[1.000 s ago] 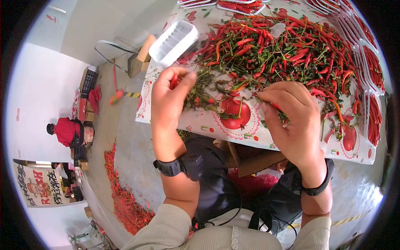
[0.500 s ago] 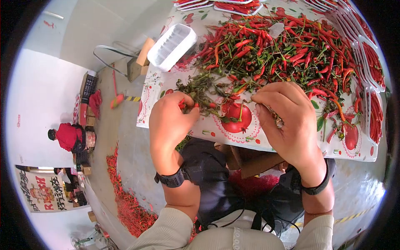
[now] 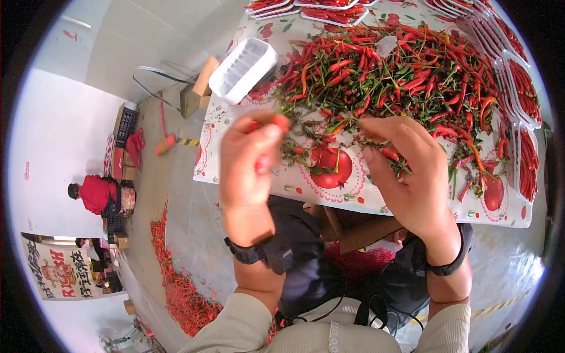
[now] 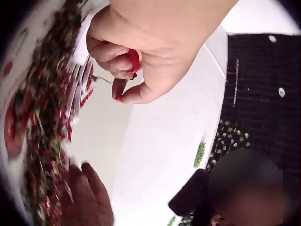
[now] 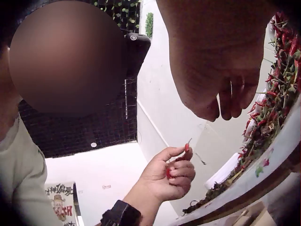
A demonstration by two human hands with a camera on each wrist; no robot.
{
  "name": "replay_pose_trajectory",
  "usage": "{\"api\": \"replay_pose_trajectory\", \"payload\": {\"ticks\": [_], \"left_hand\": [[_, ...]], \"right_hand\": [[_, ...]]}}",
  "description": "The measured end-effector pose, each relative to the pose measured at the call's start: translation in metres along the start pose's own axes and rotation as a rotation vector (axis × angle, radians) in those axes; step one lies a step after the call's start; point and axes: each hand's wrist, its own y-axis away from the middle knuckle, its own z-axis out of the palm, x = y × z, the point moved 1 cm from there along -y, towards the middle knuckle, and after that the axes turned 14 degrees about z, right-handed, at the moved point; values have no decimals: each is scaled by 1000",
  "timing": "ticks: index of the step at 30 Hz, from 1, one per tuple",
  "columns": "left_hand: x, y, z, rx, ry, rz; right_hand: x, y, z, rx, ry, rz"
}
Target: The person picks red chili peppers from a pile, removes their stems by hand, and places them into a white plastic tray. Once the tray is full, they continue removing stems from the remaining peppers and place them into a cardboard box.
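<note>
Head view: found left hand [image 3: 246, 165] left of centre, pinching a red chili [image 3: 281, 122], with more chili [image 3: 262, 166] palmed, presumably to gather several; right hand [image 3: 412, 176] right of centre, loosely bent, grasping nothing visible, beside chili heap [image 3: 406, 76], upper right. Noted white tray [image 3: 244, 70] upper left, likely for easy reach; patterned tablecloth [image 3: 294, 176]; grey floor [image 3: 194, 241]. Left wrist view: saw chili gripped, upper centre. Right wrist view: confirmed pinch, lower centre, before white wall [image 5: 110, 162].
</note>
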Motion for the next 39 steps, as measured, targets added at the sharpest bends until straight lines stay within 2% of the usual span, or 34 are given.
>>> {"api": "replay_pose_trajectory", "payload": {"ticks": [2,4,7,13,19,25,28,31,39], "left_hand": [[-7,5,19,-97,172,-181],[-8,4,40,-258,210,-305],[-13,8,55,-333,227,-348],[-16,7,62,-394,230,-394],[-19,8,71,-387,151,-329],[-23,10,77,-323,54,-281],[-23,11,78,-292,33,-264],[-20,11,81,-257,-64,-229],[-23,10,76,-253,-325,-50]], "right_hand": [[-1,0,0,-50,-160,158],[1,1,-1,-120,-376,340],[7,0,-6,-226,-656,483],[13,0,-19,-329,-747,498],[10,1,-24,-260,-674,536],[6,3,-26,-32,-220,328],[5,4,-23,68,-59,134],[9,3,-15,155,-20,-5],[7,2,-8,310,227,-198]]}}
